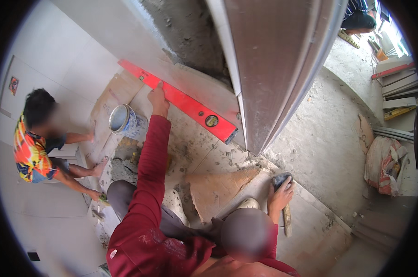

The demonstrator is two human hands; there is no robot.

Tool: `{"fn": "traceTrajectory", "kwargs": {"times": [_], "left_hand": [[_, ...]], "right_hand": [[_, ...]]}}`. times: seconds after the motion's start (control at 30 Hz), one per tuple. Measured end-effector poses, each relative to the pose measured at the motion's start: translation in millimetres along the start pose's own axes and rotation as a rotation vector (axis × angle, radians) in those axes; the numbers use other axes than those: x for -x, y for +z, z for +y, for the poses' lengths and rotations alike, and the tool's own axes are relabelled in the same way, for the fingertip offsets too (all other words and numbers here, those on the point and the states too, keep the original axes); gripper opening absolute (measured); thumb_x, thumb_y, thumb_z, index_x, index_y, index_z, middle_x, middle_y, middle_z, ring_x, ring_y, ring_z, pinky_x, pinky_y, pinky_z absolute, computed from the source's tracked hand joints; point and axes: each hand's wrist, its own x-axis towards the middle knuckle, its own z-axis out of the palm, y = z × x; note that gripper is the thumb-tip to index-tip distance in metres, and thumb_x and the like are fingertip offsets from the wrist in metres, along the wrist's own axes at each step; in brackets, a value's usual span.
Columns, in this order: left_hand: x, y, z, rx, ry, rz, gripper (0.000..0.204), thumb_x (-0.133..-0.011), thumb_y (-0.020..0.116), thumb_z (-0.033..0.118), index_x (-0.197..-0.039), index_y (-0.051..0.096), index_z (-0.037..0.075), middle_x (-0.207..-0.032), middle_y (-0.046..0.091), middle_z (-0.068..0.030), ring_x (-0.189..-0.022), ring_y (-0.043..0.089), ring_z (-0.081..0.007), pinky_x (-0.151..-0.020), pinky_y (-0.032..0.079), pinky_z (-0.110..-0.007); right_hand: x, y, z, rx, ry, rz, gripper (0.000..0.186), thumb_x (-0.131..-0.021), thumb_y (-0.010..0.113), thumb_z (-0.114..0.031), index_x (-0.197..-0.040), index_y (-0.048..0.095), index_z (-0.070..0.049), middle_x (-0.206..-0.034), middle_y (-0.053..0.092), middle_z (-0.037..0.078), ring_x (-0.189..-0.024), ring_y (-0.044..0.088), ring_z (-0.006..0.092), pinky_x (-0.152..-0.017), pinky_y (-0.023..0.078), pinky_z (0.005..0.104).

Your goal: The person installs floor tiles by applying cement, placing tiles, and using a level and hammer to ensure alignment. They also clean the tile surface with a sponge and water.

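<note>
Head view: your left grip (158, 99) holds the red level (183, 101), left of the door frame (273, 60); your right grip (280, 198) clasps the mallet (279, 179), nearer you than the frame — slackening the left could let the level slip.

No text or numbers can be made out: marks on the red spirit level (183, 102) at 11 o'clock, blue-and-white bucket (137, 129) at 9 and sack (378, 170) at 3 are too small or blurred.

Spreads out as a pale grey, mortar-spattered floor (329, 138); carries a torn brown cardboard sheet (220, 190), a round blue-and-white bucket (134, 127), a grey mortar heap (124, 170), a crumpled red-and-white woven sack (381, 167).
</note>
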Motion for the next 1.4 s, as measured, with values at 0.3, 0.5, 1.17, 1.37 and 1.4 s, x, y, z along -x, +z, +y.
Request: {"fn": "traceTrajectory", "kwargs": {"times": [0.3,0.5,1.17,1.37,1.4], "left_hand": [[20.9,-87.8,-98.8,-0.175,0.070,-0.001,0.018,-0.097,0.073,0.015,-0.107,0.065,0.002,-0.082,0.067,-0.0055,-0.057,0.056,-0.0138,-0.051,0.048,-0.032],[64.9,-147.0,-185.1,-0.367,-0.009,0.003,0.046,-0.097,0.072,0.024,-0.128,0.057,-0.006,-0.085,0.067,-0.0116,-0.060,0.062,-0.0174,-0.053,0.055,-0.035],[138.8,-16.1,-79.1,-0.672,0.750,-0.427,0.139,-0.072,0.072,0.080,-0.160,0.007,-0.008,-0.164,0.012,-0.0324,-0.150,0.017,-0.0475,-0.116,0.018,-0.063],[137.6,-16.0,-80.1,-0.730,0.723,-0.403,0.140,-0.070,0.071,0.081,-0.159,0.009,-0.008,-0.164,0.012,-0.0325,-0.150,0.019,-0.0476,-0.116,0.020,-0.062],[138.7,-16.2,-80.6,-0.693,0.730,-0.404,0.140,-0.070,0.065,0.085,-0.159,0.010,-0.008,-0.164,0.013,-0.0322,-0.150,0.019,-0.0474,-0.115,0.020,-0.062]], "right_hand": [[26.3,11.8,70.0,0.110,0.046,-0.223,0.042,-0.095,0.069,-0.038,-0.118,0.058,-0.005,-0.104,0.068,0.017,-0.099,0.065,0.0392,-0.080,0.051,0.0527],[24.3,-62.5,0.6,0.059,-0.107,-0.295,0.028,-0.098,0.066,-0.034,-0.107,0.060,-0.007,-0.088,0.070,0.019,-0.078,0.069,0.0416,-0.066,0.052,0.0514],[-63.5,-132.2,-229.3,-0.192,-1.001,-0.116,0.033,-0.094,0.072,-0.023,-0.110,0.057,0.001,-0.073,0.066,0.020,-0.065,0.067,0.0403,-0.057,0.053,0.0462],[-68.1,-125.0,-250.6,-0.165,-0.875,-0.102,0.032,-0.100,0.066,-0.028,-0.104,0.055,0.002,-0.068,0.063,0.023,-0.059,0.064,0.0454,-0.051,0.050,0.0504],[-64.6,-125.8,-250.5,-0.200,-0.959,-0.071,0.032,-0.101,0.065,-0.029,-0.104,0.055,0.001,-0.068,0.063,0.024,-0.060,0.064,0.0459,-0.051,0.050,0.0513]]}}
